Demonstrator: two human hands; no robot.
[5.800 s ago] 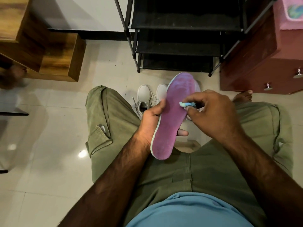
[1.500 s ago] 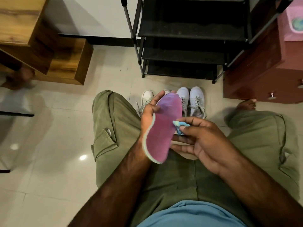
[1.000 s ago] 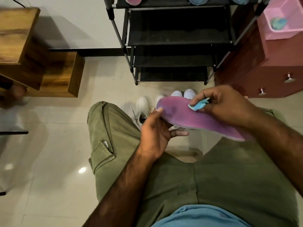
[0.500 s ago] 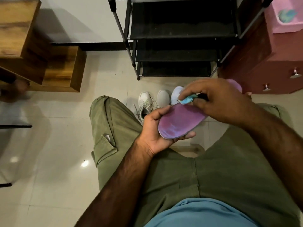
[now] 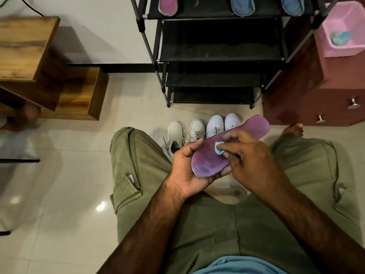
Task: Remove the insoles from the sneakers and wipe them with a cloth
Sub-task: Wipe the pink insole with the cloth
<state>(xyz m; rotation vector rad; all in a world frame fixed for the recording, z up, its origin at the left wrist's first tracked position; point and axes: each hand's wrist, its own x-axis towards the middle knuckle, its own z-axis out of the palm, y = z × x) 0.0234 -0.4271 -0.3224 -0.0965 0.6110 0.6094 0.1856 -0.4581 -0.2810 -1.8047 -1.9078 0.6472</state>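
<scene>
My left hand (image 5: 187, 169) cups the heel end of a purple insole (image 5: 205, 163) from below, thumb along its near edge. The insole slants up to the right over my lap. My right hand (image 5: 250, 161) pinches a small light-blue cloth (image 5: 218, 148) and presses it on the insole's middle. On the floor past my knees stand two pairs of sneakers: a grey-white pair (image 5: 185, 133) and a paler pair (image 5: 223, 123), partly hidden by the insole.
A black shoe rack (image 5: 215, 54) stands ahead; on its top shelf lie a pink insole (image 5: 168, 5) and two blue insoles (image 5: 242, 6). A maroon drawer cabinet (image 5: 316, 95) with a pink basket (image 5: 343, 30) stands right, wooden steps (image 5: 39, 66) left. A bare foot (image 5: 292, 130) rests near the cabinet.
The insole was turned from upright in my left hand to slanting rightward. My right hand with the cloth slid from the toe end back toward the middle. The camera tilted up slightly.
</scene>
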